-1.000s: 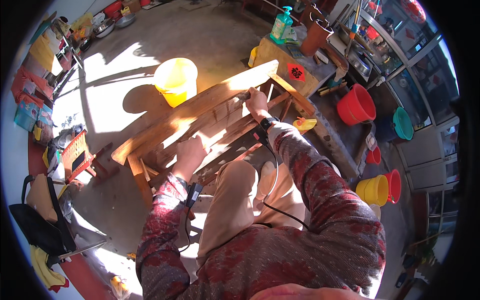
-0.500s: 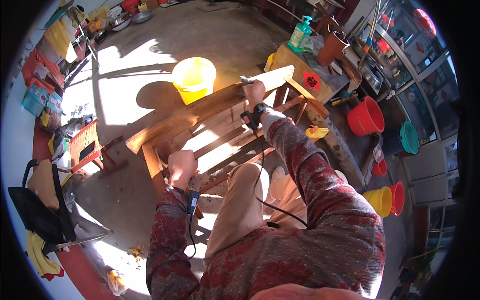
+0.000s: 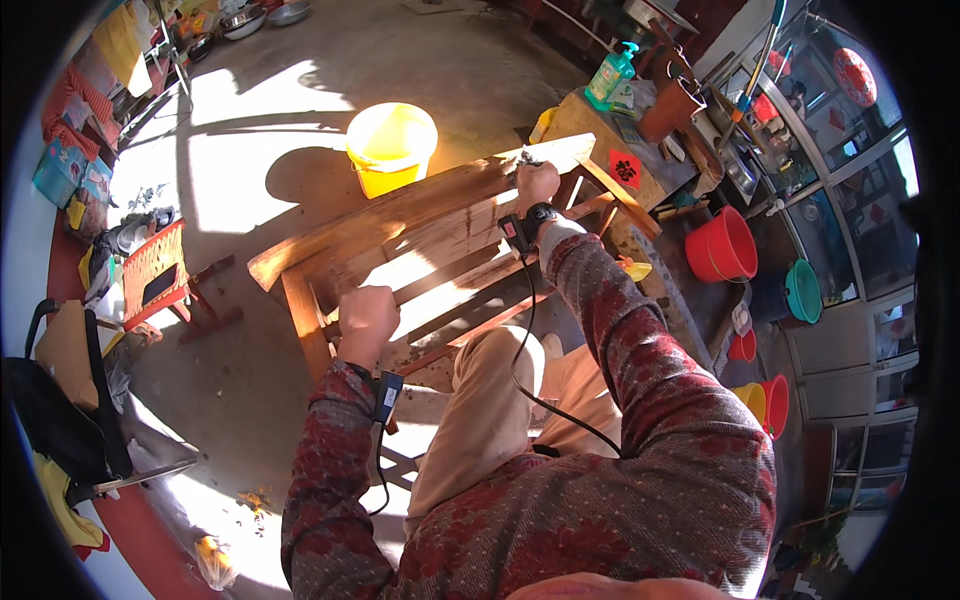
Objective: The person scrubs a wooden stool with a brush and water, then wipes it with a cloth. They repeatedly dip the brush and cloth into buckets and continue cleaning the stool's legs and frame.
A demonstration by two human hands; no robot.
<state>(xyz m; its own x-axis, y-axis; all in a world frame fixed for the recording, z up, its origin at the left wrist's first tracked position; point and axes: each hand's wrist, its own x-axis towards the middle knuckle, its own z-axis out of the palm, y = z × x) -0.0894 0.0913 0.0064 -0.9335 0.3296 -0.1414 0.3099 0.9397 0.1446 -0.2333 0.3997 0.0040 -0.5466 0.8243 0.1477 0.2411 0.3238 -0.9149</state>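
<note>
A wooden bench (image 3: 400,222) with a long top plank, legs and several slats lies tilted in front of me. My right hand (image 3: 538,182) is closed near the plank's right end, around a small dark-grey scrap that looks like a cloth or scouring pad (image 3: 526,158) pressed to the wood. The scrap mostly hides under the fingers. My left hand (image 3: 367,318) is closed at the near left part of the bench frame, beside a leg, and seems to grip it; the fingertips are out of sight. Both wrists wear dark devices with black cables.
Beyond the plank a yellow bucket (image 3: 392,150) stands on the sunlit floor. To the right are a low table with a green pump bottle (image 3: 611,78), a red bucket (image 3: 722,246) and a teal basin (image 3: 803,291). On the left stands a small woven chair (image 3: 156,272) with a dark phone-like object.
My right hand has slid a little to the right along the plank with the grey scrap. My left hand stays at the frame. The whole view has shifted slightly.
</note>
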